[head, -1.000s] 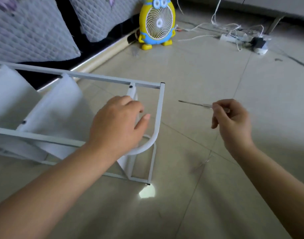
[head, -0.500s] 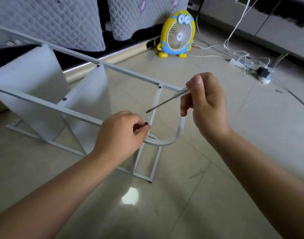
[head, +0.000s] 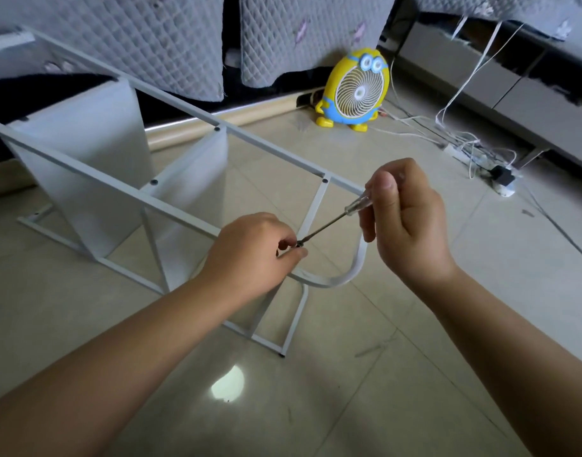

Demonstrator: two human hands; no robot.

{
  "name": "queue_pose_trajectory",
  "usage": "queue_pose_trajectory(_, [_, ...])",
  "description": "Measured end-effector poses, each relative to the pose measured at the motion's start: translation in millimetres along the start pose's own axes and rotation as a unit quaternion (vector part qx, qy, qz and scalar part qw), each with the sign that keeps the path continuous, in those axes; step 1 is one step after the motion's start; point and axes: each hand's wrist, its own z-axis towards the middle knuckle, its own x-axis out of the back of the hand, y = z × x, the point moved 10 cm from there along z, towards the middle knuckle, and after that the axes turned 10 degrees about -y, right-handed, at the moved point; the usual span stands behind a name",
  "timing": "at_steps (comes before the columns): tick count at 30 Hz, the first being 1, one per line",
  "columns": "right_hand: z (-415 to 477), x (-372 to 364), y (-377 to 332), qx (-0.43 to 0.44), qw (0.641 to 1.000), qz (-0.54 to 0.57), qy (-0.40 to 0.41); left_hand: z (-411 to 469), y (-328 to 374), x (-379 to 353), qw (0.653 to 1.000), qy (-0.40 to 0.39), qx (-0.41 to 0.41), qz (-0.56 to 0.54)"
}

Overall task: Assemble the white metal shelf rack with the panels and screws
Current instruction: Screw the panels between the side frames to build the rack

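1. Screw (head: 300, 244): small and dark, pinched at the tips of the left hand (head: 250, 255). It sits against the rack (head: 124, 172), by the upright strut just inside the curved end bar (head: 345, 275). I cannot tell whether it has entered its hole.
2. Screwdriver (head: 326, 226): one, with a clear handle. The right hand (head: 411, 222) grasps the handle, thumb on top and fingers (head: 368, 225) curled round it.
3. Key relation: the driver's long axis runs from the handle at upper right down-left to the tip, which meets the screw head at the left fingers (head: 293, 256). The screw lies down-left of the right hand. The left hand is the nearer one and is touching it.
4. Judgement: the next move is to seat the tip and turn. The shaft should line up with the screw's own axis, or the tip may slip off.
5. Rack: lies on its side on the floor (head: 349, 390), long rails running away to the upper left.
6. Counts: two white panels fitted, the far one (head: 95, 133) and the near one (head: 197, 179). Three dark screw heads are plain on the top rails. One loose screw, one driver.
7. Beyond: one yellow fan (head: 355, 90), a power strip (head: 461, 155) with tangled white cables, and quilted covers behind.
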Motion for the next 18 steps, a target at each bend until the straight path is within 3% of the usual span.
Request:
queue_pose_trajectory(10, [-0.9, -0.8, -4.7, 0.018, 1.0, 0.018, -0.005, -3.3, 11.4, -3.2, 0.998, -0.003, -0.057, 0.029])
queue_pose_trajectory(18, [1.3, -4.9, -4.2, 0.019, 0.999, 0.03, -0.022, 1.3, 6.1, -2.3, 0.999, -0.019, -0.036, 0.0])
